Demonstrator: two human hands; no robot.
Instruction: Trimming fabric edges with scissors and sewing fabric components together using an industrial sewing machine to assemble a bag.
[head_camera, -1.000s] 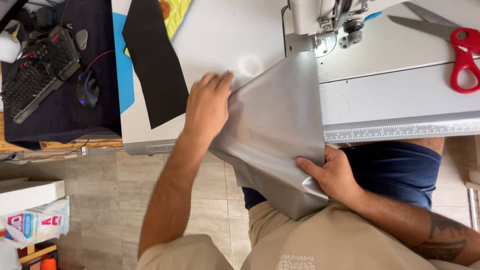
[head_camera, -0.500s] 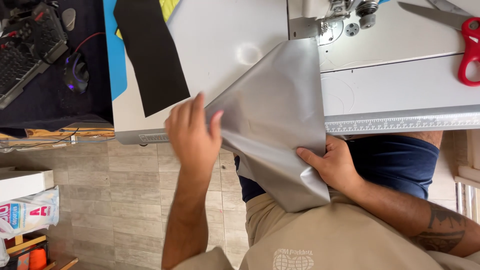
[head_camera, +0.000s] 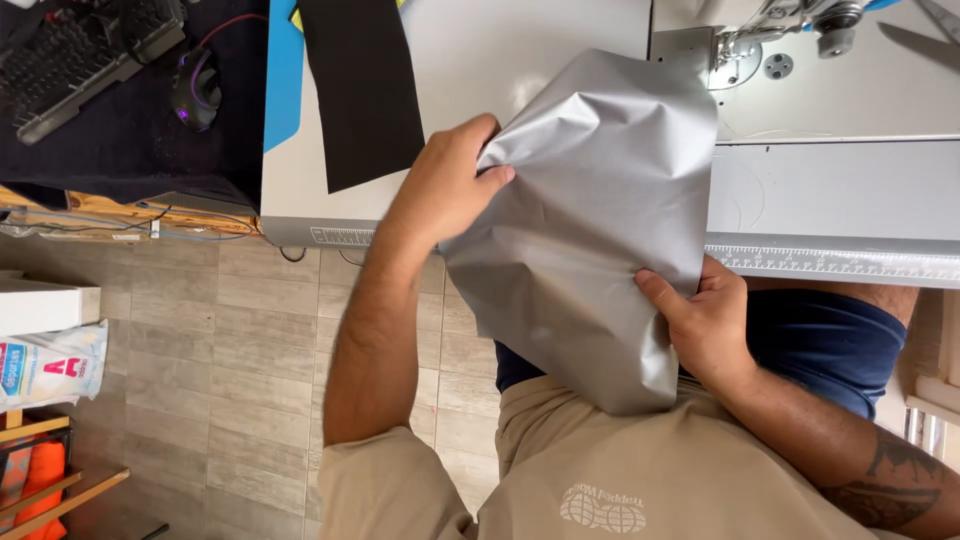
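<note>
Risk: the grey fabric (head_camera: 590, 230) could slide off the white table (head_camera: 480, 60) toward the person's lap, judging by how much of it overhung the near edge; a loosened pinch would cause it.
Second risk: the bunched folds near the sewing machine head (head_camera: 790, 25) might catch there, since the sheet's far corner lay just beside it.
Left hand (head_camera: 445, 185): closed, fingers curled into the sheet's left edge at about 9 o'clock, crumpling it.
Right hand (head_camera: 705, 325): closed, thumb on top and fingers hidden beneath, pinching the sheet's near right edge at about 4 o'clock.
Fabric position: centre of view, draped from the table top down over the ruler strip (head_camera: 830, 262) along the table's edge, lower end resting against the person's beige shirt (head_camera: 640, 480).
At 11 o'clock: a black strip (head_camera: 360, 90) of material lay flat on the table, apart from the sheet.
At 10 o'clock: a keyboard (head_camera: 85, 50) and computer mouse (head_camera: 197, 88) sat on a dark surface, well apart.
At 8 o'clock: tiled floor (head_camera: 200, 340).
</note>
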